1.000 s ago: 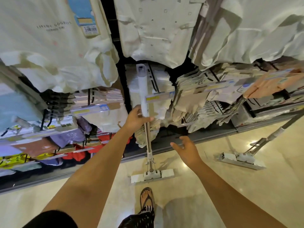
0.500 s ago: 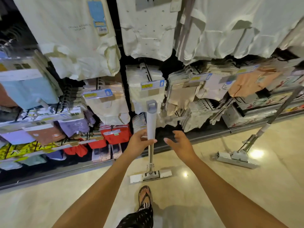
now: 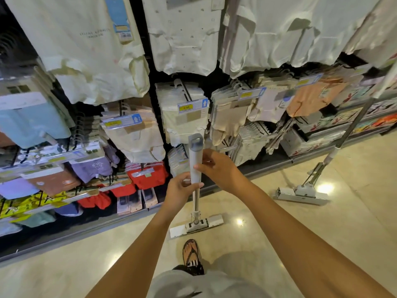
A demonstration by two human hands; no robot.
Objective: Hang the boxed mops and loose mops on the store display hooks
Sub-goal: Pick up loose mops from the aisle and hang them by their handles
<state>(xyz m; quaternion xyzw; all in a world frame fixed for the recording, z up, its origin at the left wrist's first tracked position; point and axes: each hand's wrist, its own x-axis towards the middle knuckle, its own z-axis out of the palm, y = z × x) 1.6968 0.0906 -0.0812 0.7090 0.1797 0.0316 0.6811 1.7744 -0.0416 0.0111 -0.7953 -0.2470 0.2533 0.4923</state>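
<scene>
Left hand (image 3: 181, 187): fingers curled round the pale grey-handled flat mop (image 3: 195, 162), thumb across its front.
Right hand (image 3: 218, 167): just above the left, wrapped on the same handle, under its hanging loop.
Mop head (image 3: 196, 225): white, straight below the grip, resting on the glossy beige floor (image 3: 279, 244).
Second mop (image 3: 300, 193): well right of the grip, pole slanting upward.
Packaged cloths (image 3: 184, 112): hanging just beyond the grip.
</scene>
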